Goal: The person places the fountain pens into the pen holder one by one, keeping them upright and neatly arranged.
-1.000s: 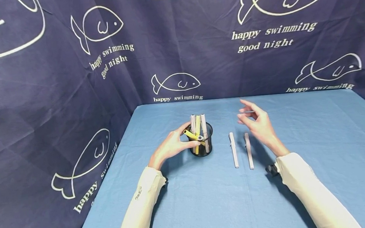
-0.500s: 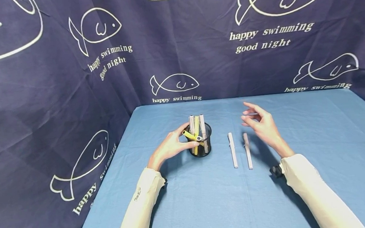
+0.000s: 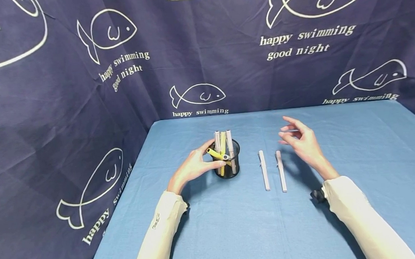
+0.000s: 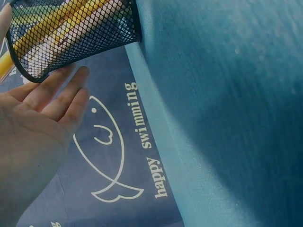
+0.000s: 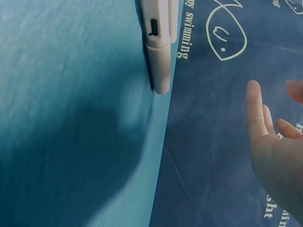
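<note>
A black mesh pen holder (image 3: 229, 173) stands upright on the table, with white and yellow pens in it. One yellow pen (image 3: 214, 153) leans out over the rim towards the left. My left hand (image 3: 191, 166) holds the pen holder from its left, thumb in front and fingers behind; in the left wrist view the fingertips (image 4: 81, 73) are at the mesh wall. To the right, two pale pens lie side by side, a left pen (image 3: 264, 170) and a right pen (image 3: 281, 171). My right hand (image 3: 305, 145) hovers beyond and right of them, fingers loosely bent, holding nothing.
A blue cloth (image 3: 238, 229) covers the table. Behind and to the left hangs a dark blue curtain (image 3: 240, 85) with white fish drawings and lettering. Each wrist wears a black device, the right device (image 3: 318, 196) showing below the sleeve cuff.
My right hand has drawn back to the right, away from the two lying pens. My left hand stays at the pen holder, and the pens keep their places.
</note>
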A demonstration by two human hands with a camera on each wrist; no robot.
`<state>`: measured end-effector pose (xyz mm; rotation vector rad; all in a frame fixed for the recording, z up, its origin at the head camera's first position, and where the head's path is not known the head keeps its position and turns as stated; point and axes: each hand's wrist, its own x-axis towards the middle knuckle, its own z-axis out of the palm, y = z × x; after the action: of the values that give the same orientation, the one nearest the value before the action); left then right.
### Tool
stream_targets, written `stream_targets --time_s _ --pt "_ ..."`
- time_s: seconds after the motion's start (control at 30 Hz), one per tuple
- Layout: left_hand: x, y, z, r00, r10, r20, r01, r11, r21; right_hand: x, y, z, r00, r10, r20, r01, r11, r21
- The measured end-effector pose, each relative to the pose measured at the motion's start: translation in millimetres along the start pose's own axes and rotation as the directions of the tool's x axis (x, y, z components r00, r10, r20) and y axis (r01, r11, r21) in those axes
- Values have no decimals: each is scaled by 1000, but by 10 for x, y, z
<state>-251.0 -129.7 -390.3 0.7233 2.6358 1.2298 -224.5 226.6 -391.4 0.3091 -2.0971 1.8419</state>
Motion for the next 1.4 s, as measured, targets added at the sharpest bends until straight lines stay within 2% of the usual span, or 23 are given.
stream_targets --time_s 0.3,0.47,0.67,1.07,1.4 --pt "5 -15 15 1000 -12 8 12 1000 -3 -41 39 -75 1000 24 -15 -24 1000 -8" --pt "3 -25 19 1000 -13 4 13 1000 1 -64 52 -101 999 46 -6 -46 996 -71" --pt "-7 -23 17 1000 -16 3 16 1000 2 -85 92 -132 997 76 15 -74 993 -96" --pt "0 -24 8 1000 16 -11 -16 1000 -1 -94 110 -186 992 106 65 -103 993 -55" --pt "12 -25 5 1000 15 -12 -15 1000 1 -108 123 -204 981 140 133 -129 988 -88"
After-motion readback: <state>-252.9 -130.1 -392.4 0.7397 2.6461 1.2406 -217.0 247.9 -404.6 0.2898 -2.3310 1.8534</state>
